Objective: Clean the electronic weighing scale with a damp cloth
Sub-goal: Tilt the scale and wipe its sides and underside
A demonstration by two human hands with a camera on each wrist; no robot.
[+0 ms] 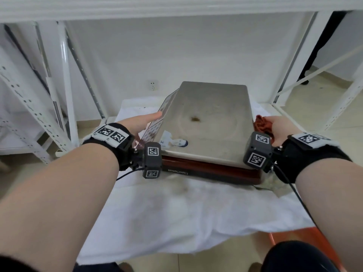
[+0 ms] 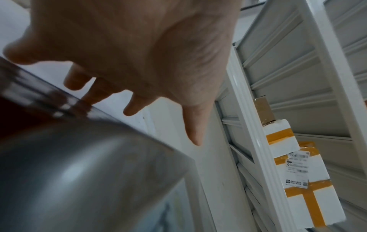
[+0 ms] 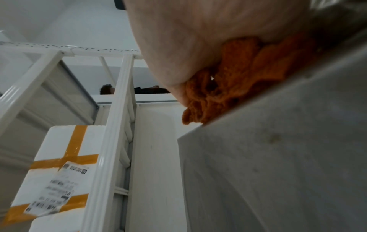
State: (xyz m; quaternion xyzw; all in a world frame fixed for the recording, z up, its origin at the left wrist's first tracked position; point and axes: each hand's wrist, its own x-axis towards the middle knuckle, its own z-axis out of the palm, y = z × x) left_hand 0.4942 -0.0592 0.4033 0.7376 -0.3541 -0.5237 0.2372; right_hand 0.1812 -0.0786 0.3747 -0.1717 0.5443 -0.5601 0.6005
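The weighing scale has a steel pan [image 1: 208, 122] on a red-brown base [image 1: 212, 169]. A brown stain [image 1: 195, 119] marks the pan's middle, with faint rings around it. My left hand [image 1: 149, 119] lies along the scale's left side; its fingers [image 2: 93, 94] reach the edge of the sloping clear key panel [image 1: 157, 122], beside the pan [image 2: 79, 172]. My right hand [image 1: 279, 126] grips a bunched orange-red cloth [image 1: 262, 124] at the pan's right edge. In the right wrist view the cloth [image 3: 228, 78] bulges under the right hand [image 3: 198, 39], against the dusty pan [image 3: 278, 157].
The scale stands on a white sheet [image 1: 176, 213] spread over an orange stool [image 1: 306, 236]. White metal racks [image 1: 39, 95] flank both sides. A wall socket [image 1: 152, 85] is behind. Taped white foam boxes [image 2: 298, 180] sit on a shelf. A person [image 1: 322, 46] stands far right.
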